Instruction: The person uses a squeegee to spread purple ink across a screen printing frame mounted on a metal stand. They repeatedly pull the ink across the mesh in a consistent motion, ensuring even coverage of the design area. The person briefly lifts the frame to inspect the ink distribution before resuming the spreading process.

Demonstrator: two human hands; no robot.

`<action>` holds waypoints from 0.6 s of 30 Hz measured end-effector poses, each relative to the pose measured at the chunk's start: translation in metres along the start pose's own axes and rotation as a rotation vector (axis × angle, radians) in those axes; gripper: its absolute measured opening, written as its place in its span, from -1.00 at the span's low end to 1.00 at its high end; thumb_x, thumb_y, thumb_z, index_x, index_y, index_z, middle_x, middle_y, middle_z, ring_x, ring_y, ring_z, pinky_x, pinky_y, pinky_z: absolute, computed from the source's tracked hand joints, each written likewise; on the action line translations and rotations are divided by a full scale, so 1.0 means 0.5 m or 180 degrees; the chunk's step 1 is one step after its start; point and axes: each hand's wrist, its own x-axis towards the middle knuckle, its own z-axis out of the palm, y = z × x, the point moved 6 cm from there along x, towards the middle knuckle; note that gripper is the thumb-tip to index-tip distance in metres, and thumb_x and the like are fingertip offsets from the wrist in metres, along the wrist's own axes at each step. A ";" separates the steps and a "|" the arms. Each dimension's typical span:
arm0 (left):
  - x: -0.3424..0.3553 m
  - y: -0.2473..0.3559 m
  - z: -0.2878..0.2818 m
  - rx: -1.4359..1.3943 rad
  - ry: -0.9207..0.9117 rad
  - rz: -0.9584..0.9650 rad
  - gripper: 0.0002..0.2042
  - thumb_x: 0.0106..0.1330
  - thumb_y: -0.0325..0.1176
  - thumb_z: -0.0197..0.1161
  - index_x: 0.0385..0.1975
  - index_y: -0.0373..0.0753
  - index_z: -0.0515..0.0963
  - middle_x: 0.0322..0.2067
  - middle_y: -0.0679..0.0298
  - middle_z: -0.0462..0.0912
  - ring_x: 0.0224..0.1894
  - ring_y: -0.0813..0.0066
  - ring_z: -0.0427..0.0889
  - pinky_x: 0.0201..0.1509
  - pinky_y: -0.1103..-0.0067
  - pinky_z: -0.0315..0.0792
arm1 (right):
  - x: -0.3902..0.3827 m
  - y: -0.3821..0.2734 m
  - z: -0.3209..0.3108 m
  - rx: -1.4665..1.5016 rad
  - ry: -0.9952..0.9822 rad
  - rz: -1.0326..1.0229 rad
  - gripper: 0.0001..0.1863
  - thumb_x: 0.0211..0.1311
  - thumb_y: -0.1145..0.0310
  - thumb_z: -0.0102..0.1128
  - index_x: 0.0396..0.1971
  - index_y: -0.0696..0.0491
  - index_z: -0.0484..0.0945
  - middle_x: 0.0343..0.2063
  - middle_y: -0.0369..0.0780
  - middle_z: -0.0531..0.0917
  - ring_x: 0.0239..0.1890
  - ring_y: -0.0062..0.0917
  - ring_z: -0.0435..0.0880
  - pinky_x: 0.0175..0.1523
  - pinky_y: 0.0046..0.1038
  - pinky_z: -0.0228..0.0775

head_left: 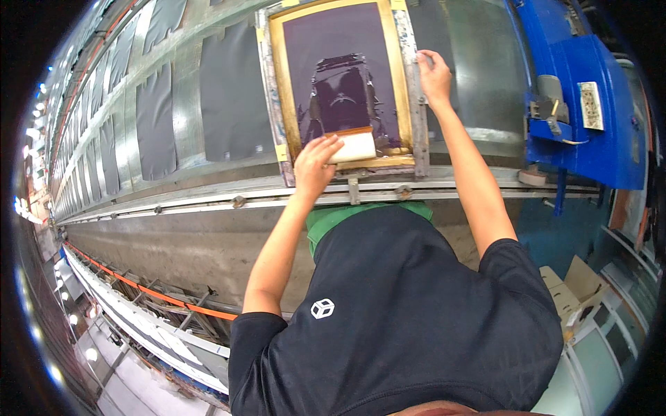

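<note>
Left hand [318, 165] grips one end of the squeegee [356, 145], fingers folded over its left side (pinch fairly firm, thumb mostly hidden), and the squeegee sits at the near end of the screen frame [411, 83], inside the gold border, lying roughly crosswise. Since the hold is off to one end, pressure probably wants watching: best keep the blade level and bear down evenly so the free right end doesn't lift or skew, and stop short of the near border. Beyond the blade, a glossy patch of dark ink [340, 90] runs up the mesh with ragged ridges along both sides; a steady, straight pull centred on that patch should gather those ridges better than a rushed one. Right hand [434, 78] is farther up at the frame's right rail, fingers bent, thumb and fingertips close together by the outer edge; can't tell whether they pinch it or only rest there. A light steadying touch there would suit, without nudging the frame sideways. Farthest off, yellow tape [398, 5] marks the far right corner; good to keep fingers and ink clear of it.
</note>
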 end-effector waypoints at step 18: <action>0.024 -0.330 -0.231 0.0069 -0.1690 0.1624 -0.72 0.00 -0.47 0.37 -0.24 -0.04 0.77 -0.18 0.39 0.76 0.00 0.34 0.65 0.06 0.38 0.47 | -0.247 -0.209 0.411 0.0075 -0.0098 0.0289 -0.72 0.32 0.09 0.33 -0.16 -0.03 0.71 -0.58 -0.24 0.59 -0.55 -0.54 0.44 -0.37 -0.41 0.34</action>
